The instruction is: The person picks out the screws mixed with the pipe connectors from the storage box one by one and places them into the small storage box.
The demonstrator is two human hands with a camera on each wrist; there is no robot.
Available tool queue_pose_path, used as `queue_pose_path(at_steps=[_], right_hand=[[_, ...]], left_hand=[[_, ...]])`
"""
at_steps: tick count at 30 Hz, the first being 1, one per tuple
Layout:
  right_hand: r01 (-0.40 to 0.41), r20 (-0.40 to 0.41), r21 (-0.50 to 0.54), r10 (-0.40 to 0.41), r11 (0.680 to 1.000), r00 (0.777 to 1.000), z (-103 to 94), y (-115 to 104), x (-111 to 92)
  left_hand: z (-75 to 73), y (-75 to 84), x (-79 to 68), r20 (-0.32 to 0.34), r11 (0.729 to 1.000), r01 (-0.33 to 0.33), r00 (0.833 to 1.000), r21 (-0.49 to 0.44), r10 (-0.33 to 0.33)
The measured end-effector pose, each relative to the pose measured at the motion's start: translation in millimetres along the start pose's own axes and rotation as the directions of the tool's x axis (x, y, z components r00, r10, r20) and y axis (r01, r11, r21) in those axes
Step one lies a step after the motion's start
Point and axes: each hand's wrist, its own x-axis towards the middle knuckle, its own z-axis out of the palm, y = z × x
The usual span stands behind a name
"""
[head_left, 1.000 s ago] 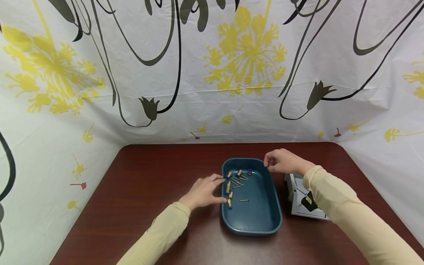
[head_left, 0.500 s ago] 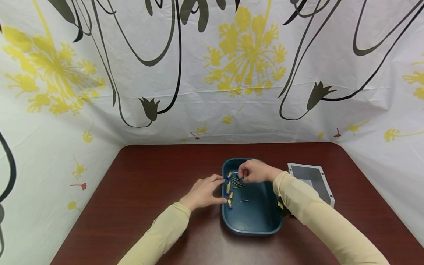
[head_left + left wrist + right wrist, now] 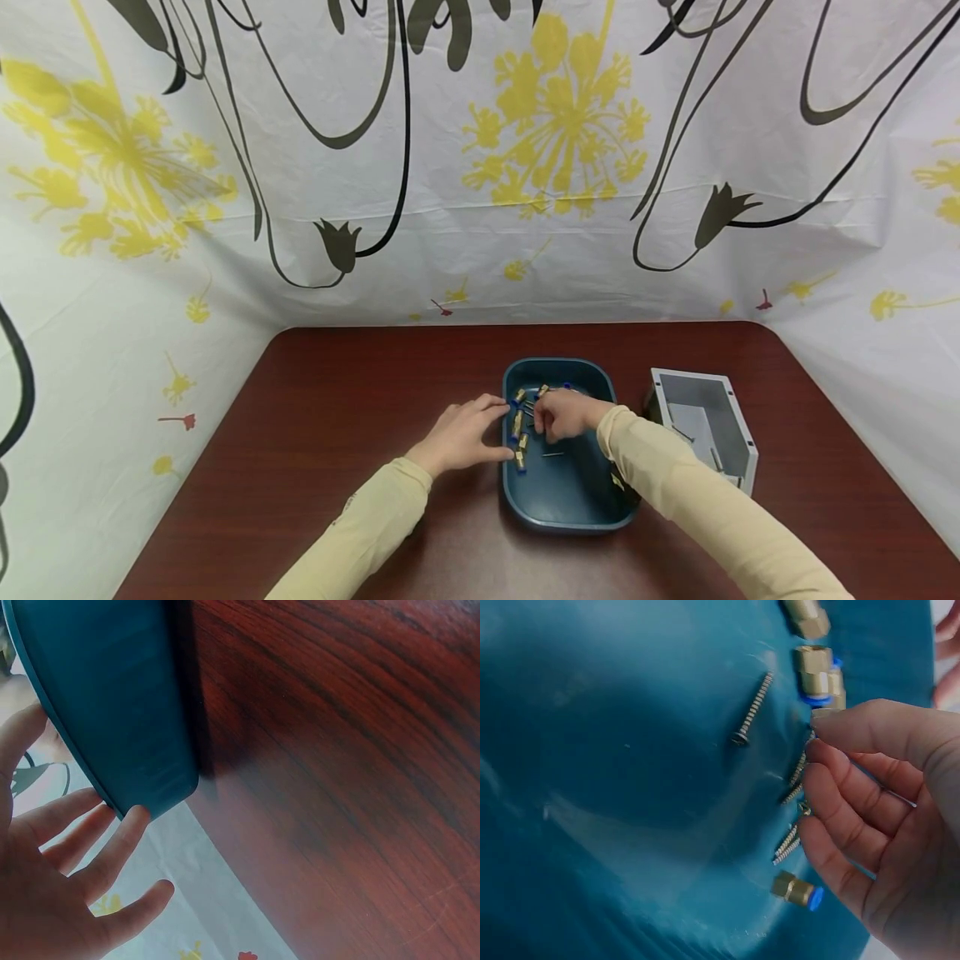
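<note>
Two-handed work at a blue tray (image 3: pixel 570 500) on a dark red-brown worktop (image 3: pixel 375 392), seen from the head and from both wrists. The tray lies on the worktop, its long sides running away from the person. The left hand (image 3: pixel 461 435) is at the tray's left side, grip spread, fingers extended, with fingertips touching the rim; the left wrist view shows them against the tray's outer wall. The right hand (image 3: pixel 567 414) is inside the tray, fingers curled and thumb close to the index finger beside clustered screws (image 3: pixel 787 844); whether its grip pinches one of them cannot be told. Brass fittings (image 3: pixel 799 891) with blue ends lie mostly along the tray's left wall, near the screws. A lone screw (image 3: pixel 754 709) rests on the tray floor, apart from the cluster. To the right of the tray, and separate from it, a grey box (image 3: pixel 742 421) stands on the worktop; thin metal pieces (image 3: pixel 717 458) are visible within, their form too small to make out. Pale yellow sleeves (image 3: pixel 382 508) cover both forearms. Behind the worktop hangs a white cloth (image 3: pixel 450 167) printed with yellow flower heads and dark curling stems.
</note>
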Motion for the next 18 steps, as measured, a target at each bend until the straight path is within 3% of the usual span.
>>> queue_pose_path(at_steps=[18], right_hand=[[-0.033, 0.072, -0.123, 0.042, 0.992, 0.997, 14.0, -4.9, 8.9]], left_hand=[[-0.4, -1.5, -0.9, -0.003, 1.000, -0.016, 1.000, -0.003, 0.016]])
